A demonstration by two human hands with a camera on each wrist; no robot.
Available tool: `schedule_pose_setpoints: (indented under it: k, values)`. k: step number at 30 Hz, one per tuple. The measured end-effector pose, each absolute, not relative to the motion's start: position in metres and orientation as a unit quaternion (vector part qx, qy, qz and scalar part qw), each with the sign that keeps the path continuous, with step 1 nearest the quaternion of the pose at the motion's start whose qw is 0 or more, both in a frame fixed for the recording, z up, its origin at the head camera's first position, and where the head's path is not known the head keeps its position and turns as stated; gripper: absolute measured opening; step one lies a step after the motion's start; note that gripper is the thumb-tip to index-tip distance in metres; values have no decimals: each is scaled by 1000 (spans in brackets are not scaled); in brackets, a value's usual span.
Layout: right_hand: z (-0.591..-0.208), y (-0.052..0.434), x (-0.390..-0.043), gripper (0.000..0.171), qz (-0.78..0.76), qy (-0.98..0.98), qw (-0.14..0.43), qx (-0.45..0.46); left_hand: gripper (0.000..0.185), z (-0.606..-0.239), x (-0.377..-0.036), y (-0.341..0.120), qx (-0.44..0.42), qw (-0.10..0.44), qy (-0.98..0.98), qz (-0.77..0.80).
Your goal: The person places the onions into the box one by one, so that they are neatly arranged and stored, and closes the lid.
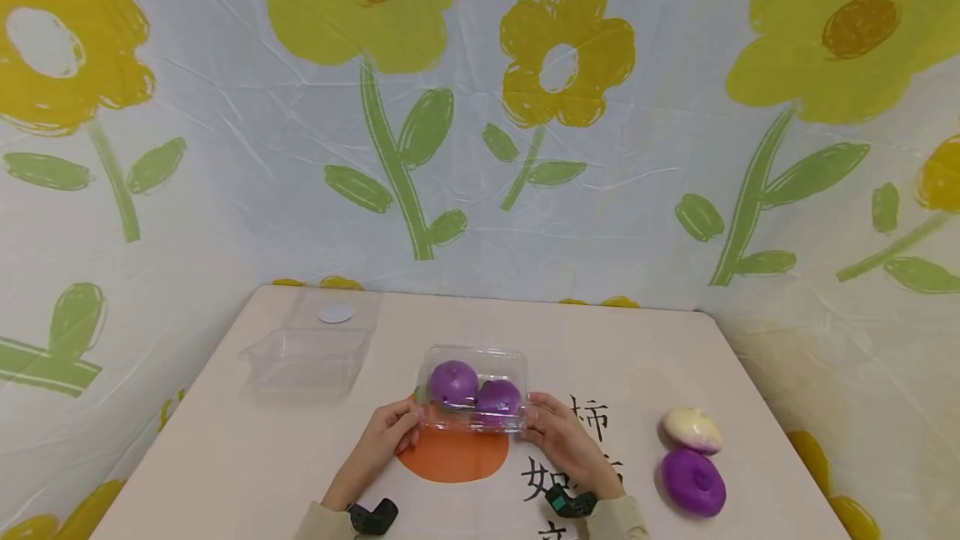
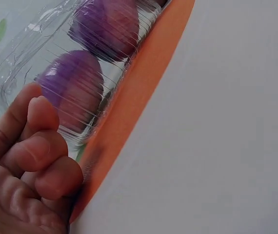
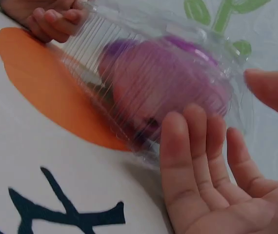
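A clear plastic clamshell box (image 1: 471,425) sits in front of me, over the orange printed circle. Two purple turnip-like vegetables (image 1: 453,382) show through its ribbed plastic. At the box's left front corner my left hand (image 1: 393,430) holds on, thumb on one side and bent fingers on the other. My right hand (image 1: 561,433) grips the right end. In the right wrist view its fingers (image 3: 178,156) lie fairly straight along the ribbed side, and the thumb is up by the rim.
A second clear box (image 1: 307,361) stands with its lid raised at the back left. On the right lie a cream-coloured turnip-like vegetable (image 1: 693,429) and a purple one (image 1: 693,482), side by side. Black printed characters mark the table cover, and a flowered cloth (image 1: 465,232) hangs behind.
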State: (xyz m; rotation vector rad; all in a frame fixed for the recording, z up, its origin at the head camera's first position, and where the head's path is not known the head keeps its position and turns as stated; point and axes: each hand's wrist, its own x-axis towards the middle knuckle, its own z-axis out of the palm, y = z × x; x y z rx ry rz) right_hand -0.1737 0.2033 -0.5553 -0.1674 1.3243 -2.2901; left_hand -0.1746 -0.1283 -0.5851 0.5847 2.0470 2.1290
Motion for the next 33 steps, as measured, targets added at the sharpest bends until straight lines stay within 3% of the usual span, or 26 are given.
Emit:
schedule_pose_setpoints:
  k: [11, 22, 33]
  values:
    - [-558, 205, -176, 19, -814, 502, 256, -140, 28, -582, -175, -129, 194, 67, 689, 695]
    - [-553, 204, -175, 28, -768, 550, 291, -150, 50, -573, -172, -122, 108, 172, 618, 760]
    - [-558, 202, -174, 28, -770, 570, 259, -122, 46, -569, -170, -119, 95, 165, 620, 761]
